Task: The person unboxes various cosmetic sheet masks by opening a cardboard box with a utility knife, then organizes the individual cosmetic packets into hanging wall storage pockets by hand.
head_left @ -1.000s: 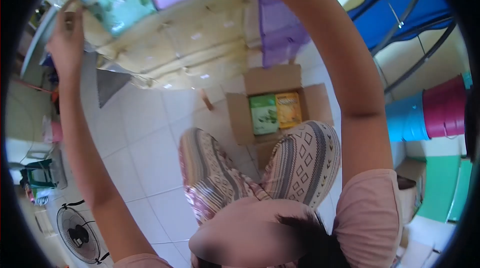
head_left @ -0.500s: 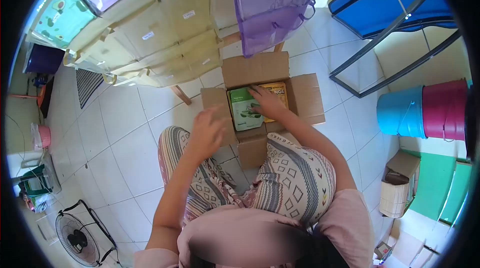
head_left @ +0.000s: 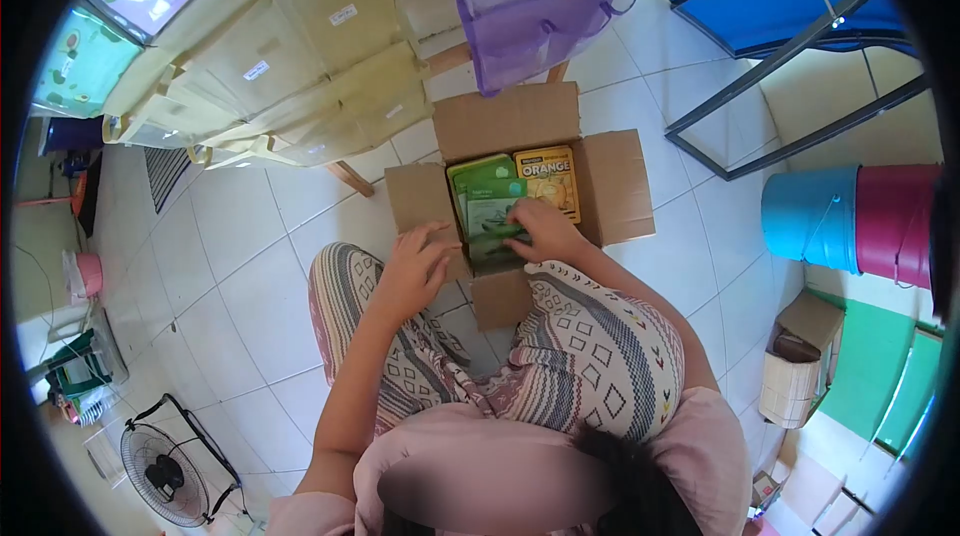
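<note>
An open cardboard box (head_left: 615, 186) stands on the tiled floor between my knees, its flaps folded out. Inside, green packets (head_left: 484, 174) lie on the left and orange packets (head_left: 550, 171) on the right. My right hand (head_left: 545, 230) grips the right edge of a green packet (head_left: 492, 208), which is tilted over the others; fingers and thumb are closed on it. My left hand (head_left: 411, 266) is at the box's left flap, fingers apart, holding nothing.
Hanging pocket organizers, yellow (head_left: 290, 46) and purple (head_left: 540, 6), are beyond the box. Blue (head_left: 810, 219) and magenta (head_left: 895, 221) buckets stand at right. A fan (head_left: 165, 474) is at lower left, and a black metal frame (head_left: 760, 146) at upper right.
My right hand has drawn a green packet toward me and tilted it, exposing others beneath. My left hand has lowered slightly beside the flap. The view has shifted a little.
</note>
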Demonstrator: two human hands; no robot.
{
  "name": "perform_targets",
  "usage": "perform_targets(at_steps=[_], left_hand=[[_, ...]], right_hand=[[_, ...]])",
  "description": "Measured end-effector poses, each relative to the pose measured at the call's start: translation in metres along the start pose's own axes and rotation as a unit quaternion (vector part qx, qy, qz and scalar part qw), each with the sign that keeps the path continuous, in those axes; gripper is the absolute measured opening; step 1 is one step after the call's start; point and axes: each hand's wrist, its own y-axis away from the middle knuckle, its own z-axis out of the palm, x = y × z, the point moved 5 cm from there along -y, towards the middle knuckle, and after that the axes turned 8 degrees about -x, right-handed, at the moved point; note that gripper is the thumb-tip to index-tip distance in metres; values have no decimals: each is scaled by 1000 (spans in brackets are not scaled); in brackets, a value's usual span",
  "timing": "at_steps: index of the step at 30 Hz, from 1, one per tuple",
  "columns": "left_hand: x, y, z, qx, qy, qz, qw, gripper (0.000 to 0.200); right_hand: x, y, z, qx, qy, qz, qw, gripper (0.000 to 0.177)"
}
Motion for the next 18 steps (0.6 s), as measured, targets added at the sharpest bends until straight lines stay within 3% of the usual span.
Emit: perform_targets(at_steps=[3, 6, 9, 15, 18], left_hand=[[3, -2, 1, -7, -10, 9, 1000, 26], [5, -6, 0, -10, -10, 15, 1000, 25], [3, -7, 3, -19, -2, 8, 1000, 24], [6, -10, 1, -18, 3, 14, 1000, 24], [4, -10, 1, -18, 15, 15, 1000, 24]], right_hand=[[-24, 2, 5, -56, 63, -91, 992, 33], [-36, 4, -15, 104, 143, -50, 983, 33], [-19, -6, -19, 117, 217, 50, 968, 37], [-16, -20, -23, -1, 143, 91, 986, 34], [-21, -12, -12, -36, 31, 54, 997, 36]])
